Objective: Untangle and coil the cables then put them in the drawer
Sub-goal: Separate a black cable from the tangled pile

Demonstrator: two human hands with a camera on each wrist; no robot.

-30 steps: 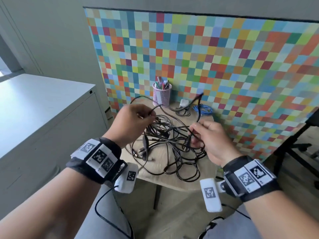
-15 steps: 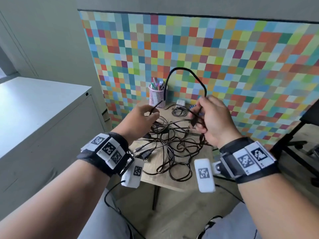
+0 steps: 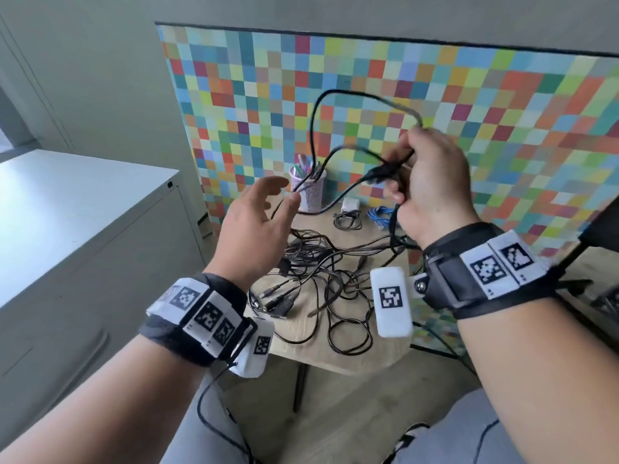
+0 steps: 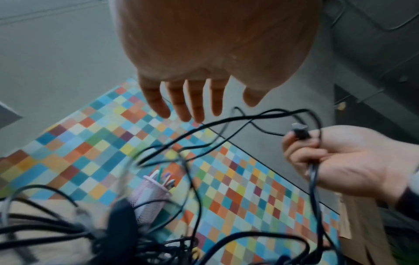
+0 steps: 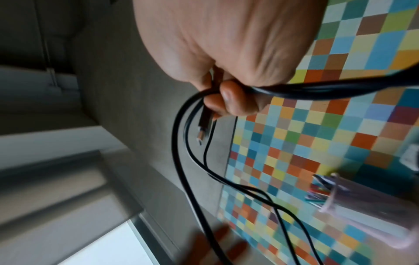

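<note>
My right hand (image 3: 427, 182) is raised above the small wooden table (image 3: 385, 356) and grips a black cable (image 3: 335, 95) with its plug (image 4: 299, 131) between thumb and fingers; loops of it arch up and hang to the left. My left hand (image 3: 264, 209) hovers to the left with straight, spread fingers (image 4: 197, 105) and holds nothing. A tangle of black cables (image 3: 321, 283) lies on the table under both hands. In the right wrist view the black cable (image 5: 181, 161) runs down from my curled fingers (image 5: 229, 100).
A pink mesh pen cup (image 3: 308, 192), a white charger (image 3: 350, 205) with a coiled cable, and a blue cable (image 3: 380, 216) sit at the table's back edge. A checkered panel (image 3: 469, 112) stands behind. A grey cabinet (image 3: 83, 229) with drawers is on the left.
My right hand has lifted the black cable higher, drawing a loop up. My left hand has let go of the cable and opened.
</note>
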